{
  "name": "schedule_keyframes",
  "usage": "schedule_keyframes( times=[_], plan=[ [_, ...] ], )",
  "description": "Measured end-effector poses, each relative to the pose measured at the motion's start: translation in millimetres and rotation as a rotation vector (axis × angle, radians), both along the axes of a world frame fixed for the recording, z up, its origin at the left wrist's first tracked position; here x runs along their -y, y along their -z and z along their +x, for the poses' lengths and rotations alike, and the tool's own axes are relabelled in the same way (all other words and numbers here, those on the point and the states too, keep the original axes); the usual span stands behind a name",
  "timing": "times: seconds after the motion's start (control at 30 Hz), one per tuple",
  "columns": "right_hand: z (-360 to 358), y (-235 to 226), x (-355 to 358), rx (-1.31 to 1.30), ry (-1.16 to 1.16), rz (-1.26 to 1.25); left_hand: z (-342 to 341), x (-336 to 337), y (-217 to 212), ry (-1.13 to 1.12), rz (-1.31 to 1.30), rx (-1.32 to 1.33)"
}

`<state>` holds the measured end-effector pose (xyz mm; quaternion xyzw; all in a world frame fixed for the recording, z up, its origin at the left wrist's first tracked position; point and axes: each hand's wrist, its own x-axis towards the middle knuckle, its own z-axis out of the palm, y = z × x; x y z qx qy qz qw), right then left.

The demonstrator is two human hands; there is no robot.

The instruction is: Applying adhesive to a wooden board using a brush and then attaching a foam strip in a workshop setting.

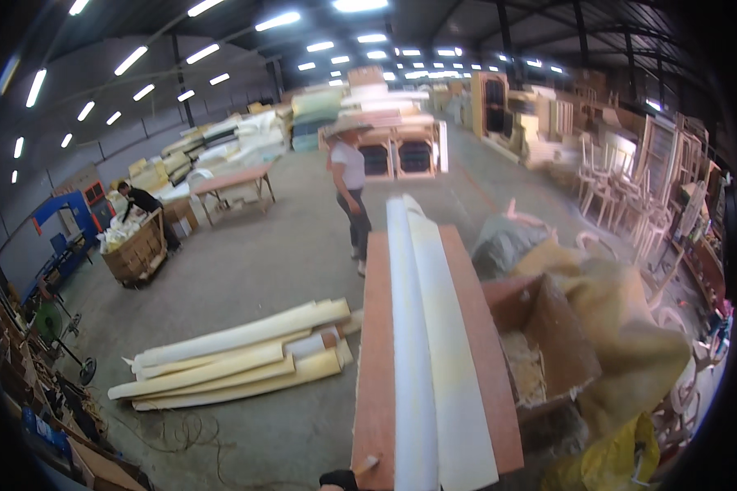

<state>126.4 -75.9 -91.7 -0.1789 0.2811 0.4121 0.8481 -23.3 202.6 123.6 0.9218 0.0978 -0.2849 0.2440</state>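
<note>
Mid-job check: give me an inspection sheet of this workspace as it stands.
Surface: long brown board table, mostly covered.
Job's things: long white foam strips lying lengthwise on it.
Clutter: open cardboard box and tan sacking right of the table; foam rolls on the floor left.
Hands: one dark-gloved hand at the table's near end, side unclear; other not seen.
Cables: loose cord on the floor.
Surroundings: warehouse; two people, chair frames.

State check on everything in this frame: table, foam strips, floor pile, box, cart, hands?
long wooden table: bears two foam strips
foam strips: lying flat lengthwise, side by side
foam pile: stacked loosely on the floor
cardboard box: open, scraps inside
cart: loaded, a person leaning over it
left hand: at the table's near end, barely in view, grip unclear
right hand: out of view
</note>
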Motion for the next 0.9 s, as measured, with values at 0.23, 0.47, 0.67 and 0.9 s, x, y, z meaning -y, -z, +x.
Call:
schedule_keyframes(
  times=[0.23,0.47,0.67,0.9],
  plan=[
    [4,-27,-4,0.06,0.063,-0.047,23,-32,81,-0.028,0.033,0.012],
    [-120,17,36,-0.098,0.131,-0.172,52,-24,74,0.337,0.275,-0.048],
    [-164,38,43,-0.118,0.2,-0.233,44,-19,73,0.312,0.299,-0.012],
    [-201,51,38,-0.132,0.263,-0.283,45,-8,63,0.268,0.313,-0.102]
  ],
)
